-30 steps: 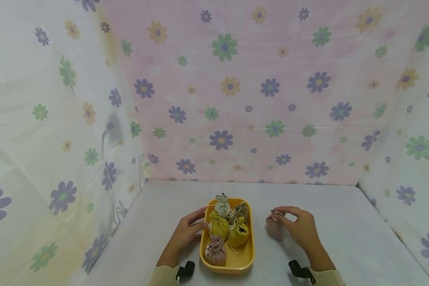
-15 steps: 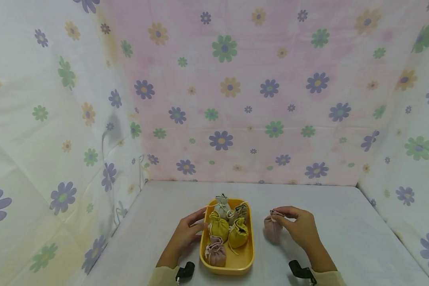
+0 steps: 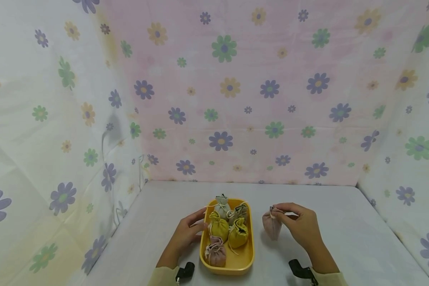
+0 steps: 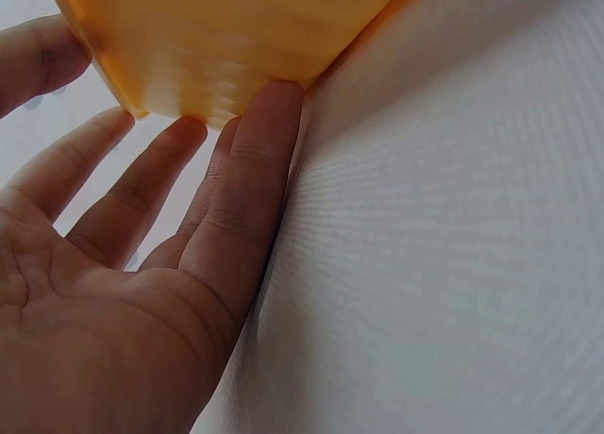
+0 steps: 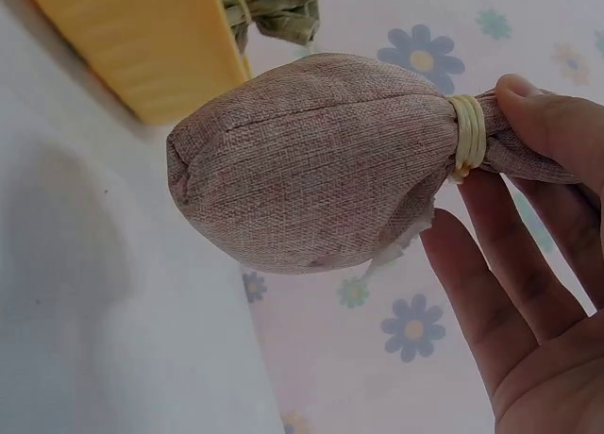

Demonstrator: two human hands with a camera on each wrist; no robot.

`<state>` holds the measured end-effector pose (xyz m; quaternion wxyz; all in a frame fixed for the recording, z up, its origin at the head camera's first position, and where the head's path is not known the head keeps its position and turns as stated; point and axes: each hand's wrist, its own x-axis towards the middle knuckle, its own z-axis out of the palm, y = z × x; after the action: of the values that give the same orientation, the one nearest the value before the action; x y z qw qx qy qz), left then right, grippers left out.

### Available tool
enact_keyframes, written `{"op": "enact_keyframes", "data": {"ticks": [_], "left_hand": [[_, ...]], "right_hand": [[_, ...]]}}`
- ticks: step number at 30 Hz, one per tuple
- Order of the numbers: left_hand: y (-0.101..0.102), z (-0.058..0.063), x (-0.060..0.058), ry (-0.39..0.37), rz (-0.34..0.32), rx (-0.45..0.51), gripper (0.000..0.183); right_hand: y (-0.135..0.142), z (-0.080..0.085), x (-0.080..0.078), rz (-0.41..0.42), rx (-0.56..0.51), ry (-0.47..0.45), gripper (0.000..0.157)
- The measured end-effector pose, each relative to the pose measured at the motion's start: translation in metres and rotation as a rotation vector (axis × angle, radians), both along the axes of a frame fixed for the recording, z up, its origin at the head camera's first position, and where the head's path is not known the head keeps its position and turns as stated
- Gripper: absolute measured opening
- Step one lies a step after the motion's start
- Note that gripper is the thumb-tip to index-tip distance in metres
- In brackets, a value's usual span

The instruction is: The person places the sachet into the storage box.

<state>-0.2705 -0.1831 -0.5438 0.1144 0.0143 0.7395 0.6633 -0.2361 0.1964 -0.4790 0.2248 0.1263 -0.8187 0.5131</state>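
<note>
My right hand [image 3: 303, 227] pinches the gathered neck of a dusty-pink drawstring pouch [image 3: 272, 226] between thumb and fingers. In the right wrist view the pouch [image 5: 311, 165] hangs above the table, its cord [image 5: 468, 135] wound tightly round the neck. My left hand [image 3: 186, 234] lies along the left side of a yellow tray [image 3: 237, 265]. Seen from the left wrist, its extended fingertips touch the outer wall of the tray [image 4: 236, 38]. Inside the tray sit a pale grey-green pouch [image 3: 222, 207], an olive pouch [image 3: 240, 212], two mustard pouches [image 3: 219, 229] and another pink pouch [image 3: 216, 254].
A white table [image 3: 343, 230] lies under everything. Floral cloth [image 3: 250, 71] stands behind it and on both sides. Black wrist mounts [image 3: 300, 269] sit on both wrists.
The right hand has lifted the pink pouch slightly and shifted it a little left, towards the tray. The left hand and the tray have stayed put.
</note>
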Motion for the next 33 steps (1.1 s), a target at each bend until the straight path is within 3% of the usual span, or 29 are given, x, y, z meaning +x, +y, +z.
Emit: {"op": "enact_keyframes", "data": {"ticks": [11,19,33], "left_hand": [[-0.003,-0.001,-0.001,0.007,-0.007,0.000,0.068],[-0.002,-0.003,-0.003,0.004,-0.013,0.006,0.070],[-0.001,-0.001,-0.001,-0.005,-0.007,0.001,0.069]], "right_hand": [[-0.006,0.014,0.006,0.086,-0.071,0.147,0.017],[-0.012,0.029,0.015,0.134,-0.073,0.152,0.021],[-0.031,0.040,0.029,0.192,-0.025,0.193,0.022]]}}
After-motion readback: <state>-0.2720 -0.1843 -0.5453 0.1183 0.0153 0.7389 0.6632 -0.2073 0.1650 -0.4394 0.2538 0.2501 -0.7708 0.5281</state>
